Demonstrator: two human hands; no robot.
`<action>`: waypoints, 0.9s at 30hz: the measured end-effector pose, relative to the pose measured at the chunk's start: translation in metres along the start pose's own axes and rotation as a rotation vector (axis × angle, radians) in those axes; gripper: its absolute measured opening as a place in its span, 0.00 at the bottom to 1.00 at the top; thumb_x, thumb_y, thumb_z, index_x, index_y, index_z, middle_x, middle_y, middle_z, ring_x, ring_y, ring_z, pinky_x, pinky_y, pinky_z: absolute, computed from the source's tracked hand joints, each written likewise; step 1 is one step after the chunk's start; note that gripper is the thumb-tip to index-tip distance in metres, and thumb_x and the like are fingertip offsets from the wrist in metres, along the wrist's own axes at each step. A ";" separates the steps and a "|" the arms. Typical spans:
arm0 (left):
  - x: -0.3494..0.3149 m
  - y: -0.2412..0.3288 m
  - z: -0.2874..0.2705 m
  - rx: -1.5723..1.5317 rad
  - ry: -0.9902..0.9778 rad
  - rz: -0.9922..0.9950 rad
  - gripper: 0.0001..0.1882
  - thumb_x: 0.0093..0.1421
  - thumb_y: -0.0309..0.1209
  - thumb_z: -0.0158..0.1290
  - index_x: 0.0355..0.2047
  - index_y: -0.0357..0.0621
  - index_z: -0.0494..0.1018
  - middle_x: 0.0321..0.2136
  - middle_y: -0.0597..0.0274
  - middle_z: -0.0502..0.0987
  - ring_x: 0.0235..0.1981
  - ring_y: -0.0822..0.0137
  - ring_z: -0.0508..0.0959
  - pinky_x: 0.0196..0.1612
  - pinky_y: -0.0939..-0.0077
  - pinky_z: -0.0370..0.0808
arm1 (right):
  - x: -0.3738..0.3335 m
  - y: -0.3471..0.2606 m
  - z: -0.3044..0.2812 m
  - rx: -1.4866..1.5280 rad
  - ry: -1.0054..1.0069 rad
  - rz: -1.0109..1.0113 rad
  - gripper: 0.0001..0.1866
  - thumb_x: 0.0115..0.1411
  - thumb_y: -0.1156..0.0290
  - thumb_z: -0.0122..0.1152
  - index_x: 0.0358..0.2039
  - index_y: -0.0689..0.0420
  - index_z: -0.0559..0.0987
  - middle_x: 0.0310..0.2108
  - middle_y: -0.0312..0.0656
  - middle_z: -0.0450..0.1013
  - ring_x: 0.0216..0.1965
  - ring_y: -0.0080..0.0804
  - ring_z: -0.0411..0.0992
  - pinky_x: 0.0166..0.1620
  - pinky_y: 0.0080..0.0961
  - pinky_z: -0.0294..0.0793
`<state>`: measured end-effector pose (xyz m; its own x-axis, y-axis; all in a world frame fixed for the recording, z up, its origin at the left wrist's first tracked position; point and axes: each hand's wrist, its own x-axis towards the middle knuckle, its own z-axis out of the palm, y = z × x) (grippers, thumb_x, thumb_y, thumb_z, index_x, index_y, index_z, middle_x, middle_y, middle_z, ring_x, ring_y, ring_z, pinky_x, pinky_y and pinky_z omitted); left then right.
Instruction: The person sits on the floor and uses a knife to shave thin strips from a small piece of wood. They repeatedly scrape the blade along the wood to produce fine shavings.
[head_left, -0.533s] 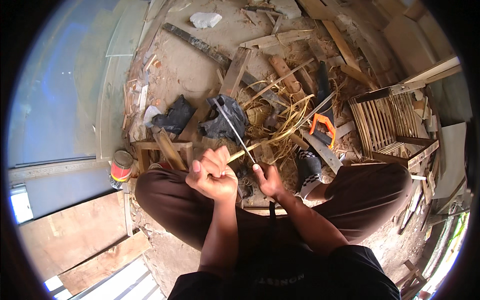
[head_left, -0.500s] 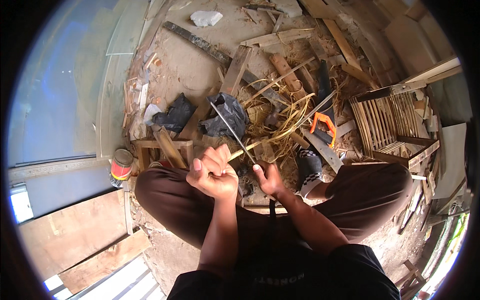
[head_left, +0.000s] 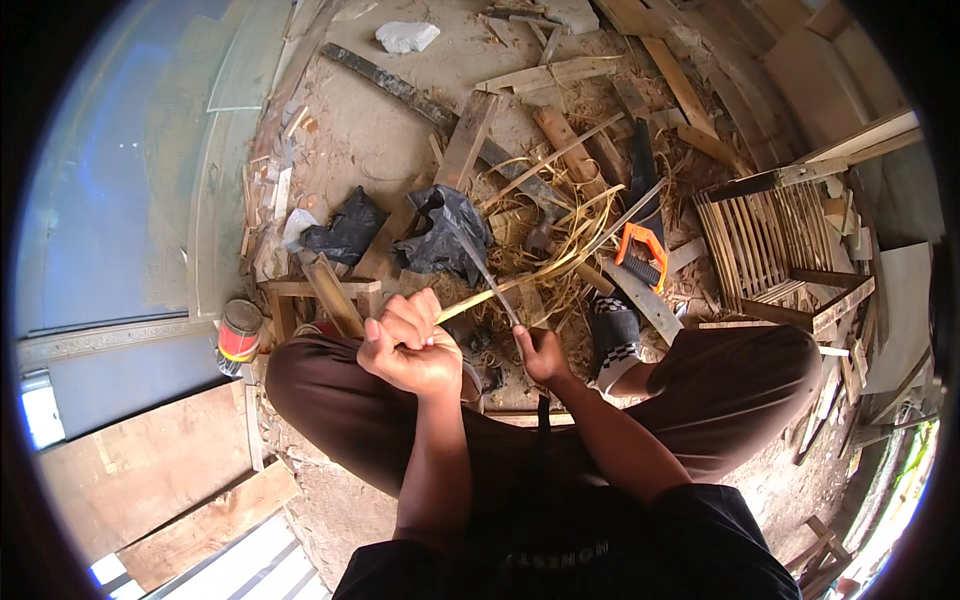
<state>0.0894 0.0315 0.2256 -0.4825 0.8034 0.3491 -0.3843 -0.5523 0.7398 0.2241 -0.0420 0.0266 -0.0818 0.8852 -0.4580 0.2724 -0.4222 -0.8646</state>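
Note:
My left hand point(head_left: 412, 345) is closed in a fist around one end of a thin, pale strip of bamboo or wood point(head_left: 468, 304). From there the strip runs up and to the right over a heap of curled shavings point(head_left: 590, 240). My right hand point(head_left: 545, 355) grips a long, narrow knife point(head_left: 490, 280) low down, with its handle hidden by the fingers. The blade slants up and to the left, crossing the strip just beyond my hands; I cannot tell how deep its edge bites. Both hands are between my bent knees.
A handsaw with an orange and black handle point(head_left: 642, 256) lies by my right foot. Black plastic bags point(head_left: 440, 235) and wooden boards point(head_left: 470, 140) lie ahead. A slatted wooden rack point(head_left: 775, 240) stands at the right, a red can point(head_left: 240, 330) at the left.
My left hand has shifted slightly left, drawing its end of the strip with it. The knife blade's face has turned, and it still crosses the strip. My right hand has barely moved.

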 end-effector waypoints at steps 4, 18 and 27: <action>0.009 0.005 -0.010 0.002 0.040 -0.019 0.28 0.71 0.41 0.36 0.12 0.51 0.49 0.11 0.69 0.50 0.13 0.73 0.48 0.22 0.74 0.50 | 0.014 0.044 -0.014 -0.240 0.021 0.458 0.47 0.65 0.31 0.39 0.40 0.72 0.79 0.37 0.70 0.76 0.46 0.60 0.76 0.49 0.47 0.72; 0.008 0.010 -0.010 -0.037 0.031 0.061 0.30 0.75 0.46 0.31 0.13 0.51 0.53 0.12 0.70 0.52 0.15 0.74 0.50 0.24 0.76 0.52 | 0.024 0.058 -0.002 -0.041 0.045 0.505 0.43 0.66 0.31 0.40 0.18 0.64 0.70 0.14 0.47 0.67 0.16 0.40 0.72 0.22 0.42 0.69; 0.009 0.027 0.002 0.098 0.102 0.080 0.27 0.75 0.45 0.34 0.18 0.48 0.59 0.16 0.66 0.56 0.20 0.71 0.59 0.32 0.70 0.63 | 0.004 -0.006 -0.006 0.069 0.093 0.490 0.41 0.65 0.33 0.46 0.23 0.65 0.74 0.14 0.43 0.68 0.14 0.35 0.69 0.19 0.36 0.67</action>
<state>0.0766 0.0243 0.2496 -0.5881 0.7278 0.3526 -0.2654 -0.5855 0.7660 0.2283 -0.0343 0.0312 0.1269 0.5922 -0.7957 0.1934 -0.8016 -0.5658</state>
